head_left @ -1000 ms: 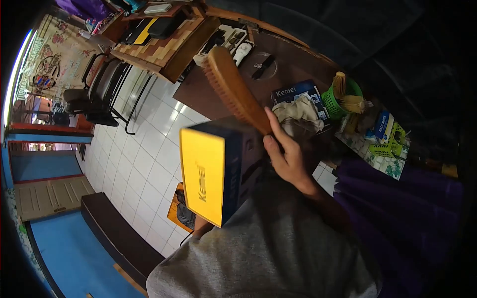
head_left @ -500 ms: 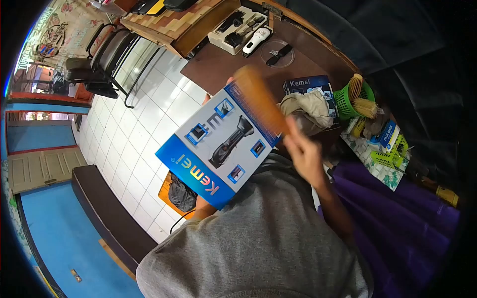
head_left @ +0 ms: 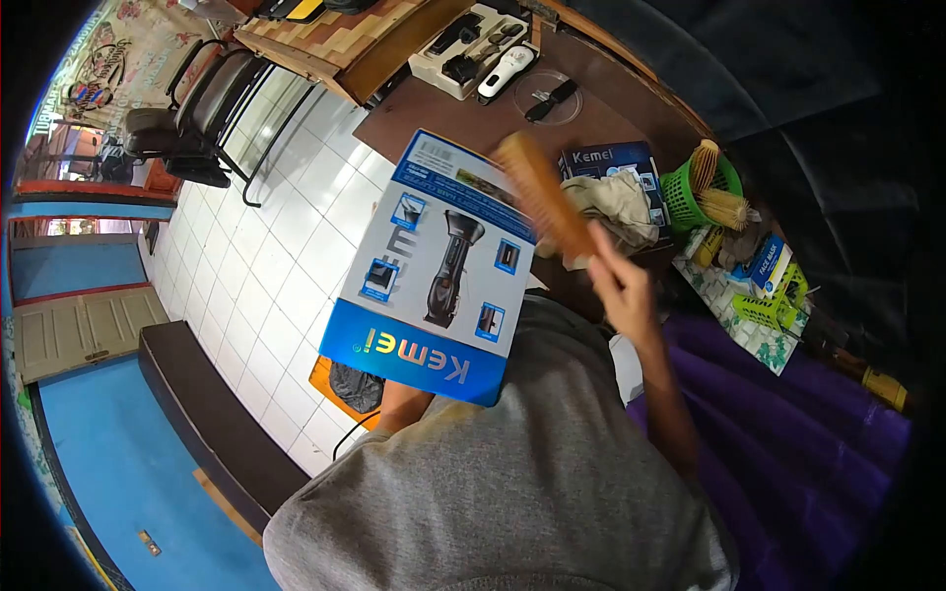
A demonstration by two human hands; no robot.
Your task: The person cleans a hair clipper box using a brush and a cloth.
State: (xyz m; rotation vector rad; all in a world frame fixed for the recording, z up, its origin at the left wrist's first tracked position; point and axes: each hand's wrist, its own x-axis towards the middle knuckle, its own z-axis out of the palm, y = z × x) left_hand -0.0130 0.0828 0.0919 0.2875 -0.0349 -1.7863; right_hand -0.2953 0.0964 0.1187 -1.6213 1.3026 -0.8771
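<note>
A blue and white Kemei hair clipper box (head_left: 434, 261) is held up in front of my chest, its printed face turned to me. My left hand is hidden behind it, supporting it from the far side; only the wrist (head_left: 402, 404) shows below the lower edge. In my right hand (head_left: 623, 294) is a wooden brush (head_left: 547, 197), gripped by its handle end, slightly blurred. Its bristle side faces the box, with the brush head overlapping the box's upper right edge in this view.
On the brown table lie a tray of clipper parts (head_left: 458, 59), a white clipper (head_left: 508, 71), a crumpled cloth (head_left: 611, 212), another Kemei box (head_left: 641, 163) and a green basket with brushes (head_left: 680, 197). A face mask box (head_left: 771, 264) lies right; a chair (head_left: 212, 118) stands left.
The box has turned more upright and swung so its barcode end now shows. My right hand and the brush have shifted right, off the box's side edge.
</note>
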